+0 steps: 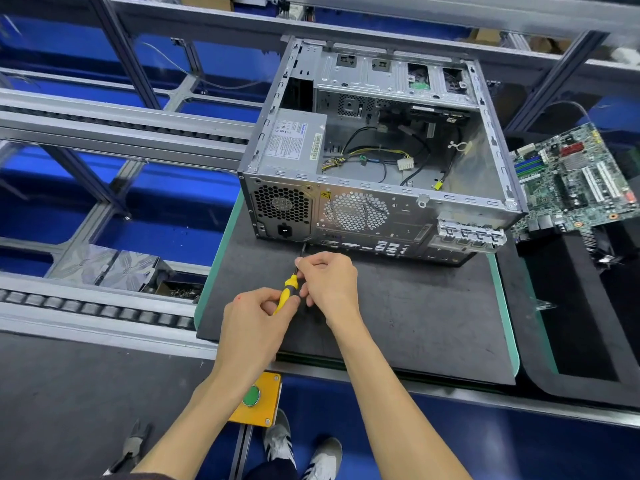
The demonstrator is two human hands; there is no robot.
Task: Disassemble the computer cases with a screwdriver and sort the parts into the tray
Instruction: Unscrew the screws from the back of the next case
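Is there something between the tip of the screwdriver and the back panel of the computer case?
Nothing visible. The yellow-and-black screwdriver, held by the left hand and right hand, points its shaft at the lower rear edge of the open grey metal computer case, just under the power supply; the black mat between is bare.

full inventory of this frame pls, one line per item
computer case: 1, silver, side open, on black mat
power supply: 1, grey, inside case, left
loose cables: several, black and yellow, inside case
motherboard: 1, green, right of case
black mat: 1, green-edged, under case
button box: 1, yellow with green button, front edge
screwdriver: 1, yellow-black, tip at case's lower rear
left hand: grips handle
right hand: pinches shaft
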